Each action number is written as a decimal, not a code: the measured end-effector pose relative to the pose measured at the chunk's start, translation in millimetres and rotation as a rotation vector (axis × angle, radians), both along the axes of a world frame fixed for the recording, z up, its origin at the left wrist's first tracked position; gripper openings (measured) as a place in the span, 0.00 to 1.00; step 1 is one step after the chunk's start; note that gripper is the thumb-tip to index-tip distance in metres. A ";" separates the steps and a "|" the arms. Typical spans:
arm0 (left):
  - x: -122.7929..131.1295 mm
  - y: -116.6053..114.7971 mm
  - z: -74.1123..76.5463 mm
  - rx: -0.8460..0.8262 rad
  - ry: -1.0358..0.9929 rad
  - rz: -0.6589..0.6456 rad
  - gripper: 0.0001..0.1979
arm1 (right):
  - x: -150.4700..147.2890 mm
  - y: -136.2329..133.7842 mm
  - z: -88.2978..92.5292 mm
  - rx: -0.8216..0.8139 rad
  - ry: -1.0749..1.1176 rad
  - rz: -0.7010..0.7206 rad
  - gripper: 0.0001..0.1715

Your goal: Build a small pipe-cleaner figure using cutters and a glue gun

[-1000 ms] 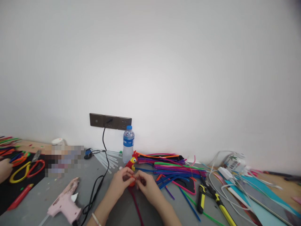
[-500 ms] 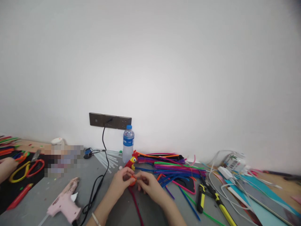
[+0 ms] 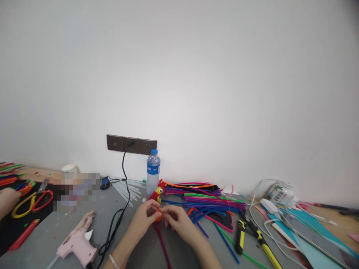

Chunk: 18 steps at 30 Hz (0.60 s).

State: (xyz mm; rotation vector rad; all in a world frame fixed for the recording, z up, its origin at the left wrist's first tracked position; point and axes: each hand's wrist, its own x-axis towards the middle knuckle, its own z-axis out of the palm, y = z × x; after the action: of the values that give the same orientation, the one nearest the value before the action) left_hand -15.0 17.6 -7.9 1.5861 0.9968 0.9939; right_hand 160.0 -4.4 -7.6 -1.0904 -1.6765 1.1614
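Observation:
My left hand point(image 3: 144, 216) pinches a small orange piece of fuzzy pipe cleaner point(image 3: 156, 219) that looks coiled. Close against it, the fingers of my right hand point(image 3: 175, 218) are pressed together at the same piece; their tips are partly hidden. A dark red pipe cleaner point(image 3: 162, 244) runs from under the orange piece toward the table's front edge. Just beyond my left fingers stands a red and yellow rooster figure point(image 3: 157, 191) with a red comb and a round eye. My fingers hide its lower part.
Behind the rooster stands a water bottle point(image 3: 153, 172). Bundles of pipe cleaners point(image 3: 207, 200) lie at right, beside yellow-black pliers point(image 3: 262, 241). A pink glue gun point(image 3: 78, 239) and its black cord point(image 3: 113, 224) lie left. Another person's hand point(image 3: 9, 200) is near scissors point(image 3: 42, 200).
My hands stay in nearly the same place, with only slight finger movement at the orange piece. The other person's hand at far left has shifted slightly.

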 end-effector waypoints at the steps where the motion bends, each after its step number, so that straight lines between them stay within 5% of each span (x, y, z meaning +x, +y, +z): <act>1: 0.6 -0.8 0.7 0.015 0.009 0.004 0.06 | 0.6 0.3 -0.3 -0.006 0.002 0.003 0.18; 18: 8.3 -9.0 8.5 0.170 0.200 0.054 0.09 | 0.5 -1.1 4.1 0.019 0.001 0.001 0.16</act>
State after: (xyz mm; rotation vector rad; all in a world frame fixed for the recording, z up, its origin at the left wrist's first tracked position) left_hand -6.7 8.6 0.6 1.8351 1.1201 0.9928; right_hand 160.5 -5.6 -3.5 -1.0771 -1.6846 1.1437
